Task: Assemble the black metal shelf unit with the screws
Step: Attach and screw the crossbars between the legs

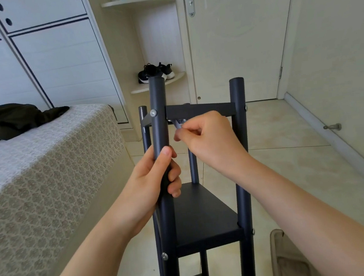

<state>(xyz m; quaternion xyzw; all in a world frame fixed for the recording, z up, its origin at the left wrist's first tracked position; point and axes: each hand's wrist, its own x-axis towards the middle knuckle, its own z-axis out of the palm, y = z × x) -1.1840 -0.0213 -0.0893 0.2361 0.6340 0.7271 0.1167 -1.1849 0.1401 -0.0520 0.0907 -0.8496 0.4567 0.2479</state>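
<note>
While one post (157, 100) is gripped by the left hand (149, 181), a small tool (178, 125) is pinched by the right hand (210, 139) under the top shelf (207, 109). Most screws (153, 113) appear fitted; this joint seems unfinished.

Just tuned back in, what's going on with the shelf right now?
A person is partway through building a black metal shelf unit that stands on the tiled floor beside a bed. The left hand grips the front left black tubular post, steadying the frame. The right hand pinches a small silver tool, likely a hex key, at the underside of the top black shelf panel. Silver screw heads already show on the posts.
</note>
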